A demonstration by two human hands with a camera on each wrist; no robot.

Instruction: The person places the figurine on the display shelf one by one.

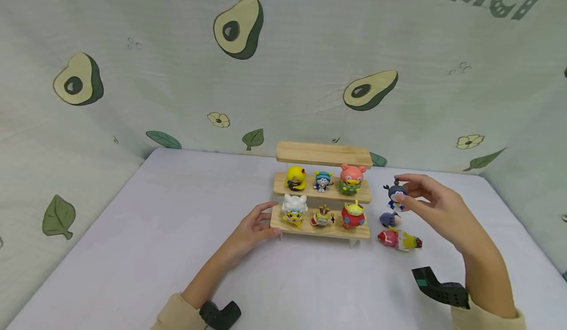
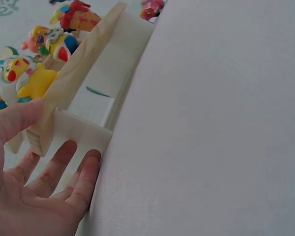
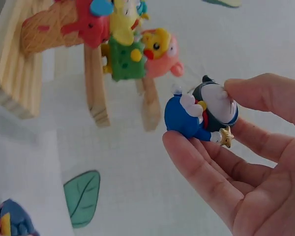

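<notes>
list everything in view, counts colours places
table: 1, white, centre
backdrop: 1, pale green avocado print, rear
stand: 1, pale wood, on table
middle-tier figures: 3, yellow, blue, pink, on stand
front-tier figures: 3, white, yellow, red, on stand
held figure: 1, blue, right of stand
loose figure: 1, dark blue, on table
lying toys: count unclear, pink, yellow, on table
sleeves: 2, beige, bottom edge
wrist devices: 2, black, near sleeves
left grip: 1, stand's left end
right grip: 1, pinching held figure

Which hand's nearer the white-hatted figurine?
Left: left hand holds the wooden stand beside the white-hatted figurine; right hand is beyond the stand's right end, pinching a dark-hooded figurine.
</notes>
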